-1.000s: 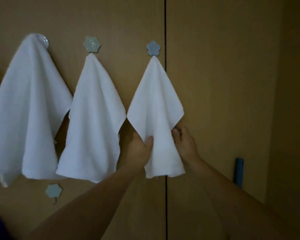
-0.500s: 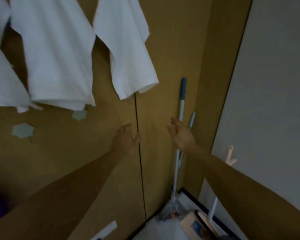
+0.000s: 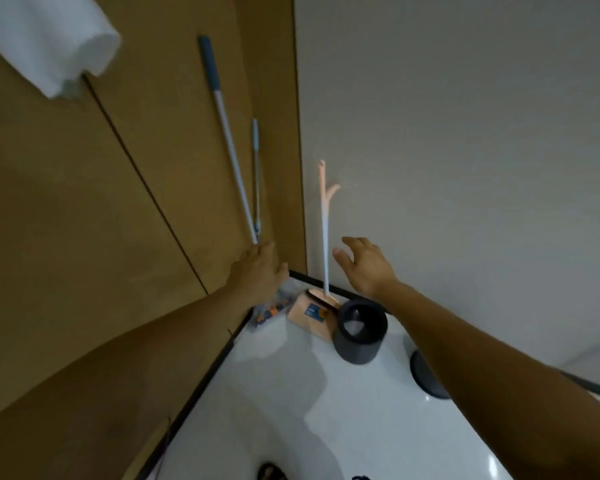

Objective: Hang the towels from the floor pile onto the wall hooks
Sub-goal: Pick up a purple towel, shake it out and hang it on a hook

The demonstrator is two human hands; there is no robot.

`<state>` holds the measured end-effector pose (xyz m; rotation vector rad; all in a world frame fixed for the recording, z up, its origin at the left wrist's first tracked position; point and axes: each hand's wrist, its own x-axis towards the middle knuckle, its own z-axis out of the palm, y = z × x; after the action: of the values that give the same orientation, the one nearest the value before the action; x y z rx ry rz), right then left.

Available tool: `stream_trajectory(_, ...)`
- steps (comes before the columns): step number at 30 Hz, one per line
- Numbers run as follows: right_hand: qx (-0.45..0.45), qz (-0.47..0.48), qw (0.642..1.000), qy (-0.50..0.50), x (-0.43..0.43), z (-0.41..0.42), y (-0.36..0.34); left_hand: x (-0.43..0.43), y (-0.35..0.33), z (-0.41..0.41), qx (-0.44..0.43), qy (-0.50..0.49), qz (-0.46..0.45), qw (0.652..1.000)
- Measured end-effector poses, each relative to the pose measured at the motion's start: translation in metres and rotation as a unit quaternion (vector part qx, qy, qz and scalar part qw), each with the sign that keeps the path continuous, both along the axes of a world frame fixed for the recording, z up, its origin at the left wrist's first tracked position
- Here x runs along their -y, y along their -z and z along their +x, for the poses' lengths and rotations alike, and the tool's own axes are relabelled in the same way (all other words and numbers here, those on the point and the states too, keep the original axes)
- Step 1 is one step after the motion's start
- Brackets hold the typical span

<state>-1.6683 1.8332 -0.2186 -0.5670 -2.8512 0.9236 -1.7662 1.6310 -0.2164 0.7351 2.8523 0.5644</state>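
Upper left, the towel (image 3: 49,39) reads as soft white cloth with a slight nap. The wall panels (image 3: 66,202) behind it look like brown wood laminate, smooth and matt. On the right, the grey wall (image 3: 465,116) is flat and matt too. Lower down, the white floor (image 3: 291,410) is glossy and catches pale reflections. The long pole (image 3: 226,133) looks like smooth pale metal with a dull blue grip. The dark cylinder (image 3: 359,336) at centre looks like matt plastic, and the peach handle (image 3: 324,220) beside it like smooth plastic.
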Motion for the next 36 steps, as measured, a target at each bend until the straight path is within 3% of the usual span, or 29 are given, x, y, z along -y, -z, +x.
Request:
stream_trajectory(7, 0.065, -0.033, 0.99, 0.123, -0.036, 0.149, 0.049, -0.065, 0.046, 0.106, 0.076, 0.125, -0.062, 0.987)
stream_trajectory(15, 0.127, -0.033, 0.946, 0.295, -0.02, 0.314, 0.104, -0.097, 0.118, 0.22, 0.149, 0.302, -0.122, 0.933)
stream_trajectory(26, 0.271, -0.167, 0.86, 0.4, 0.05, 0.499, 0.232, -0.053, 0.255, 0.376, 0.24, 0.384, -0.245, 0.857)
stream_trajectory(31, 0.294, -0.21, 0.84, 0.406, 0.068, 0.562, 0.326, -0.053, 0.333, 0.436, 0.264, 0.358, -0.275, 0.852)
stream_trajectory(36, 0.323, -0.224, 0.804, 0.446, 0.08, 0.624, 0.453, -0.066, 0.453, 0.513, 0.284, 0.35, -0.273, 0.85)
